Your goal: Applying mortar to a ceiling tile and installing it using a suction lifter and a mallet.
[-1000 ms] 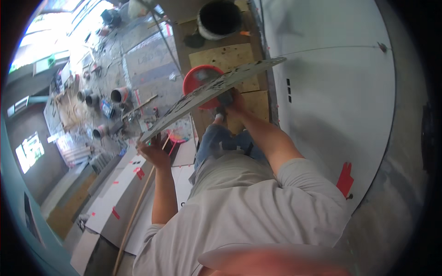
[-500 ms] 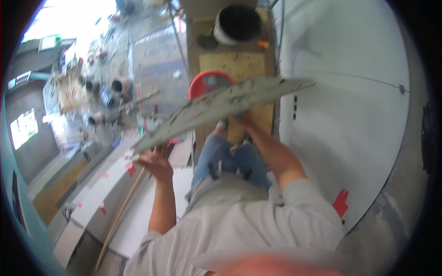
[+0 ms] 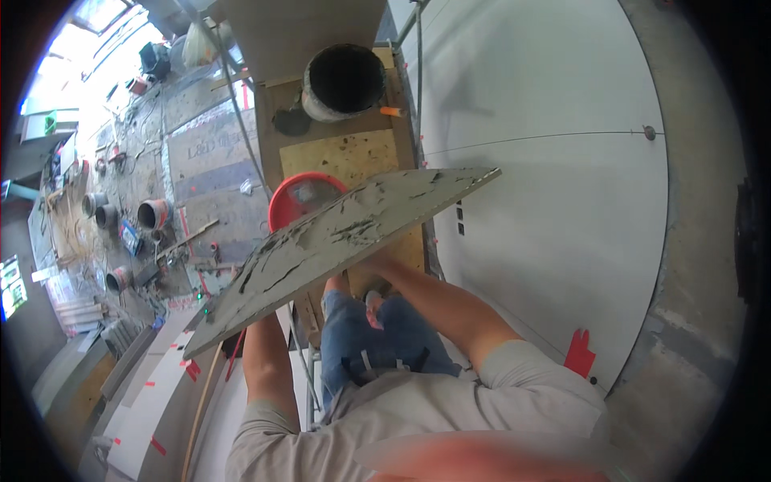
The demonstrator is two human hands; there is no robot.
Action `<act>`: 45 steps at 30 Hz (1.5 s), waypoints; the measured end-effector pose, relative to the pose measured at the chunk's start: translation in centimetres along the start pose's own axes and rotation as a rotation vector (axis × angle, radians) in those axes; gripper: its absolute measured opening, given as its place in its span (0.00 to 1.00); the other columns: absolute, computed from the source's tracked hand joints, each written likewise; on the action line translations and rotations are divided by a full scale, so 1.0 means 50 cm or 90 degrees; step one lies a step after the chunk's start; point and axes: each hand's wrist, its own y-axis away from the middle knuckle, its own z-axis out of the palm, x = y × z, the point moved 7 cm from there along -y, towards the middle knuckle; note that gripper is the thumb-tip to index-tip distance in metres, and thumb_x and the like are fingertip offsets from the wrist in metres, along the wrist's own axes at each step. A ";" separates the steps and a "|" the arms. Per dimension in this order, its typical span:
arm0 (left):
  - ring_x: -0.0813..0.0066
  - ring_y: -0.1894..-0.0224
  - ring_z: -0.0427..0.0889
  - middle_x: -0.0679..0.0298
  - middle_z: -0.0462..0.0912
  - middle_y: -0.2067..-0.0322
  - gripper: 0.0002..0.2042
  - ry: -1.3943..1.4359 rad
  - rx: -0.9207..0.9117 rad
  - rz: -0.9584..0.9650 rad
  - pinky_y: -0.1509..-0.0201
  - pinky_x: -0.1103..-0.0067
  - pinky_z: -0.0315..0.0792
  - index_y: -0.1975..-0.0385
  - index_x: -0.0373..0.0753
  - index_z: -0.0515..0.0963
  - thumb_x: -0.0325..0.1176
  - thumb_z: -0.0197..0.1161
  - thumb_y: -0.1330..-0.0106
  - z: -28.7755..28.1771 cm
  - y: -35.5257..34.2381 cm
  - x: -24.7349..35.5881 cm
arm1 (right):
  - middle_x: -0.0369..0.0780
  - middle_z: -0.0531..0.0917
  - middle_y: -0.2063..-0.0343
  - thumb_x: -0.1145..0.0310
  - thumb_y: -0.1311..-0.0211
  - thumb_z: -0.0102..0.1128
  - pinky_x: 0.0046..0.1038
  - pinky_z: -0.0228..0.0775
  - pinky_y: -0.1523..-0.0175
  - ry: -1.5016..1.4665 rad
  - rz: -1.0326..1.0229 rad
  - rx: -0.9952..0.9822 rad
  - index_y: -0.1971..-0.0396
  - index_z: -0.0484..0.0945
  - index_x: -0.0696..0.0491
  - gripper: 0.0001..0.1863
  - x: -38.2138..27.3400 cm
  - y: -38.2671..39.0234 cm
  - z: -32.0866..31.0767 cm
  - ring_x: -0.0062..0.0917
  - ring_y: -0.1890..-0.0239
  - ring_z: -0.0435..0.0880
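I hold a large slab [image 3: 337, 241] coated with uneven grey mortar, tilted across my body, its corner low at the left and its far end at the right. My left hand [image 3: 259, 325] is under its left part, fingers hidden by it. My right hand [image 3: 373, 263] reaches beneath the middle, also mostly covered. Just beyond the slab lies a red round tub [image 3: 293, 197] with grey material inside, on a plank platform [image 3: 337, 153].
A dark bucket [image 3: 344, 80] stands farther along the platform, between metal frame poles [image 3: 418, 64]. A large white panel [image 3: 546, 209] runs along my right. Several buckets [image 3: 152, 215], tools and boards litter the floor at left. A wooden pole [image 3: 201, 402] leans at lower left.
The slab has turned to show more of its mortared face, and sits lower in view with both hands. The view has shifted, and my feet and legs have moved.
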 end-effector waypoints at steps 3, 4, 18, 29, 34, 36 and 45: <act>0.45 0.34 0.71 0.50 0.73 0.36 0.28 0.059 0.019 0.042 0.26 0.48 0.58 0.37 0.37 0.72 0.49 0.57 0.30 -0.106 0.001 -0.002 | 0.47 0.86 0.56 0.58 0.52 0.74 0.38 0.75 0.43 -0.079 -0.066 0.223 0.53 0.81 0.55 0.26 -0.143 0.018 -0.058 0.40 0.49 0.85; 0.45 0.34 0.71 0.50 0.73 0.36 0.27 0.076 0.014 0.047 0.26 0.48 0.58 0.37 0.37 0.72 0.48 0.57 0.30 -0.130 -0.010 0.006 | 0.47 0.86 0.56 0.60 0.51 0.74 0.38 0.74 0.42 -0.106 -0.073 0.158 0.52 0.81 0.55 0.26 -0.136 0.009 -0.048 0.39 0.49 0.84; 0.46 0.34 0.71 0.50 0.75 0.37 0.27 0.109 0.257 0.116 0.26 0.49 0.58 0.38 0.36 0.73 0.47 0.58 0.31 -0.181 -0.153 -0.090 | 0.46 0.83 0.46 0.61 0.46 0.72 0.40 0.69 0.37 -0.309 -0.089 0.018 0.46 0.80 0.51 0.25 -0.184 0.045 -0.067 0.36 0.41 0.79; 0.44 0.39 0.75 0.48 0.79 0.46 0.28 -0.044 0.304 0.070 0.29 0.46 0.62 0.43 0.30 0.74 0.46 0.64 0.37 -0.151 -0.078 -0.131 | 0.46 0.83 0.50 0.64 0.41 0.69 0.35 0.71 0.38 -0.251 -0.154 0.068 0.49 0.79 0.53 0.20 -0.134 0.247 -0.121 0.34 0.44 0.81; 0.45 0.39 0.75 0.48 0.76 0.43 0.35 -0.025 0.340 -0.031 0.33 0.46 0.68 0.41 0.32 0.72 0.47 0.73 0.45 -0.112 -0.036 -0.122 | 0.44 0.84 0.52 0.64 0.42 0.69 0.34 0.73 0.41 -0.285 -0.114 0.092 0.48 0.79 0.51 0.21 -0.227 0.384 -0.178 0.33 0.47 0.83; 0.46 0.41 0.76 0.49 0.77 0.46 0.36 -0.150 0.273 -0.081 0.37 0.49 0.73 0.43 0.31 0.72 0.48 0.76 0.48 0.026 -0.031 -0.232 | 0.44 0.84 0.53 0.62 0.45 0.71 0.35 0.75 0.43 -0.122 -0.142 0.213 0.48 0.79 0.49 0.23 -0.259 0.449 -0.253 0.36 0.48 0.84; 0.47 0.39 0.74 0.48 0.72 0.40 0.36 -0.772 0.166 -0.161 0.36 0.51 0.75 0.39 0.32 0.69 0.51 0.70 0.42 0.288 0.033 -0.260 | 0.46 0.85 0.62 0.60 0.46 0.71 0.38 0.78 0.53 -0.200 -0.170 0.438 0.54 0.80 0.50 0.19 -0.409 0.700 -0.412 0.44 0.59 0.85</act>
